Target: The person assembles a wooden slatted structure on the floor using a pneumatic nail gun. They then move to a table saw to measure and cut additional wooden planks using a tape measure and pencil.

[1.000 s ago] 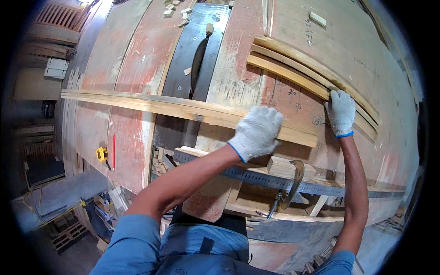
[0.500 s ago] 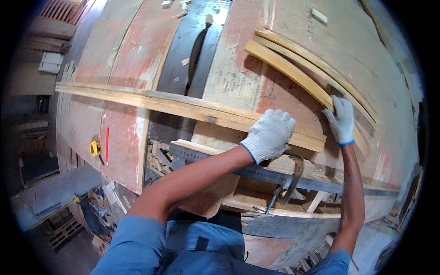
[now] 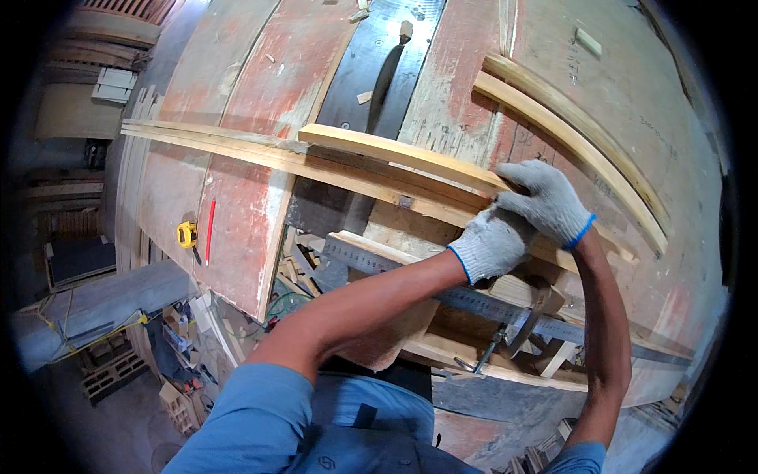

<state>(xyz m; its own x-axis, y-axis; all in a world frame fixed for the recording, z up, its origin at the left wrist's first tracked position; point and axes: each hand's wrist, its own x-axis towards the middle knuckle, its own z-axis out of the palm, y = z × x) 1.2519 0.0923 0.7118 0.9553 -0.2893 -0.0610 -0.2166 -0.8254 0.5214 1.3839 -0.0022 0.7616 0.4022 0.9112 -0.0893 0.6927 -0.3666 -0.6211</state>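
My right hand (image 3: 548,199), in a white knit glove with a blue cuff, is closed round the right part of a short wooden strip (image 3: 399,152). That strip lies along the far side of a long wooden strip (image 3: 347,175), partly over it. Just below, my gloved left hand (image 3: 496,241) is closed on the long strip near its right end, its fingertips hidden by the wood and the other hand. The two hands touch or nearly touch. Farther right lie two more short strips, a near one (image 3: 575,141) and a far one (image 3: 602,136).
A saw blade (image 3: 384,87) stands up from a metal plate (image 3: 347,83) in the worktable. A clamp (image 3: 530,320) and a metal ruler (image 3: 466,299) are at the near edge. A yellow tape measure (image 3: 187,235) and red pencil (image 3: 210,229) lie left, with offcuts below.
My right hand has brought one short strip left from the group at the right to the long strip. My left hand stays on the long strip. The view has shifted slightly.
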